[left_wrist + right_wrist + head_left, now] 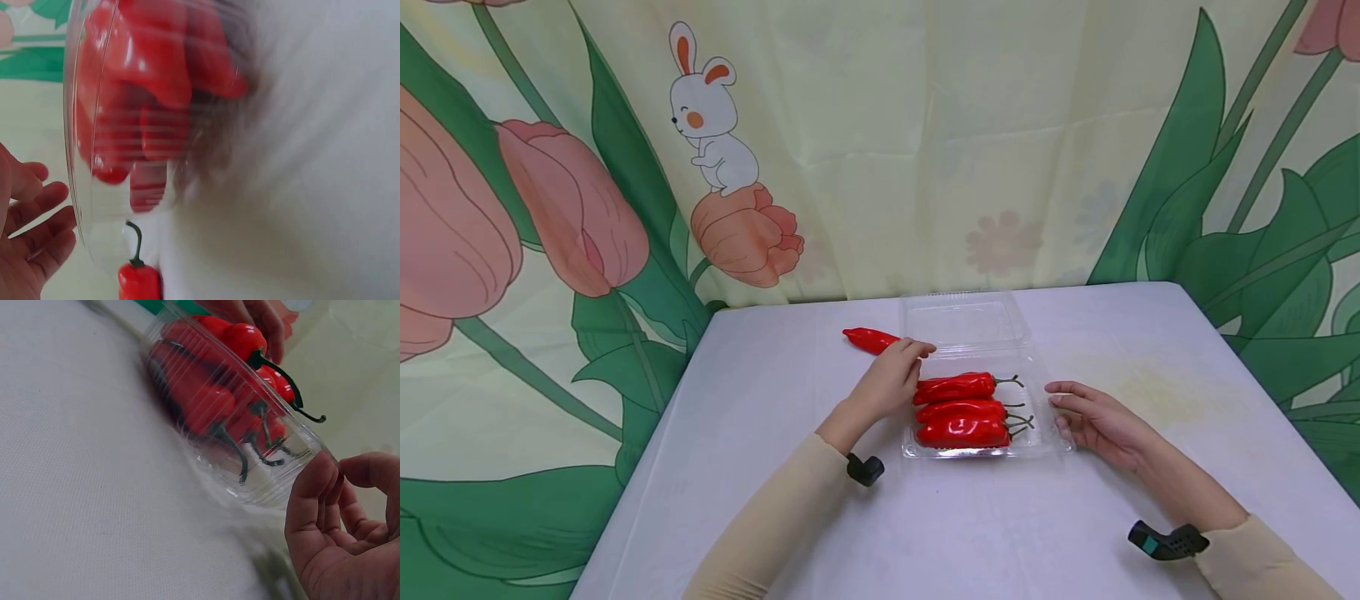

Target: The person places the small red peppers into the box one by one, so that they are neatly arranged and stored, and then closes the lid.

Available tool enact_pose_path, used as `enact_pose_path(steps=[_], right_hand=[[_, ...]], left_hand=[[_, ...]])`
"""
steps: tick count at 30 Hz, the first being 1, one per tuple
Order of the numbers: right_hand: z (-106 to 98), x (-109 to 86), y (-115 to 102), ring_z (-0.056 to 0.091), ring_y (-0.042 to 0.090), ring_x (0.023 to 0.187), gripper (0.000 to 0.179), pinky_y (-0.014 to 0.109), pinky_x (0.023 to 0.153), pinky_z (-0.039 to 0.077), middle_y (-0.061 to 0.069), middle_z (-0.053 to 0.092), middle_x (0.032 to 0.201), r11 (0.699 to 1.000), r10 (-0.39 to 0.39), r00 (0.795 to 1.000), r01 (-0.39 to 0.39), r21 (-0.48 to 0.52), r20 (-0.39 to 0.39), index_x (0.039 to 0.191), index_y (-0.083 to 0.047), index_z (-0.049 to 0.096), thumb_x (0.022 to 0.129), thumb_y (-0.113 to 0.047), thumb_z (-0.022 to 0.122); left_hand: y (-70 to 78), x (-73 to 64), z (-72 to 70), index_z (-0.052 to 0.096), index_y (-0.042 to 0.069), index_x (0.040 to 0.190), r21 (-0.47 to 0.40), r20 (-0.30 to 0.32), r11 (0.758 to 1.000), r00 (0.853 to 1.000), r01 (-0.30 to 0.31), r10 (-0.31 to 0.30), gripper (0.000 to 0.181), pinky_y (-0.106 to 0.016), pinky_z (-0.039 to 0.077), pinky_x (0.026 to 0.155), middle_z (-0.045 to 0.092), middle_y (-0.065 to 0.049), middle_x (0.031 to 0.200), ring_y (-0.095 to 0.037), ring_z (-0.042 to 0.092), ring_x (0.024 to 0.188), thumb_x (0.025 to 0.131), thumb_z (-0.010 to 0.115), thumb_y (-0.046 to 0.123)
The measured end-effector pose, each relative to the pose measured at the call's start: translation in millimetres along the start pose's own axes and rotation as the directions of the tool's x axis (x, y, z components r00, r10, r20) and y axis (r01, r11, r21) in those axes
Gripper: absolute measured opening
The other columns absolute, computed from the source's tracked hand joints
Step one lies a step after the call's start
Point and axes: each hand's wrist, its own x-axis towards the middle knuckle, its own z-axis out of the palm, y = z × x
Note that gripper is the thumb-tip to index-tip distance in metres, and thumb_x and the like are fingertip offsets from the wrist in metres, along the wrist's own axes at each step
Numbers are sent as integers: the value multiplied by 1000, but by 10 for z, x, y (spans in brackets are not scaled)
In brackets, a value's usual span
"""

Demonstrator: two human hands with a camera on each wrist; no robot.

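Note:
A clear plastic clamshell box (1037,443) holds several glossy red peppers (962,433), stacked in layers with green stems toward the right. Its lid (964,323) lies folded back behind it. My left hand (891,375) is over the box's left side, fingers loosely extended; in the left wrist view its fingertips are right at the rim. Beyond that hand lies another red pepper (867,338) on the table, partly hidden by the hand. My right hand (1101,427) is at the box's right edge; in the right wrist view, thumb and index finger (315,472) pinch the rim.
A white cloth covers the table (760,400). Behind it hangs a curtain (865,125) printed with tulips and a rabbit. Black straps with small devices (1168,542) sit on both wrists.

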Motion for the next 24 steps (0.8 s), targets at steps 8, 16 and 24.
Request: enact_pose_path(steps=[8, 16, 24], right_hand=[[-7, 9, 10, 61, 10, 80, 37, 20, 74, 58, 1, 59, 111, 1000, 0, 1000, 0, -11, 1, 139, -14, 46, 107, -26, 59], [1, 9, 4, 62, 9, 79, 43, 20, 74, 58, 2, 60, 110, 1000, 3, 1000, -3, 6, 6, 143, -10, 42, 106, -25, 59], [1, 8, -1, 61, 9, 78, 36, 20, 73, 58, 1, 60, 108, 1000, 6, 1000, -6, 1, 3, 138, -14, 46, 107, -25, 59]], left_hand=[[-129, 36, -21, 61, 13, 137, 2, -49, 1000, 999, 10, -10, 43, -32, 58, 97, 63, -7, 131, -22, 60, 119, 96, 70, 9], [-271, 67, -29, 55, 12, 141, 19, -125, 1000, 992, 18, -15, 47, -35, 56, 102, 62, -9, 131, -24, 59, 122, 96, 69, 7], [-401, 93, -20, 53, 10, 143, 27, -145, 998, 988, 53, -48, 49, -36, 53, 106, 58, -12, 137, -27, 56, 128, 97, 67, 5]])
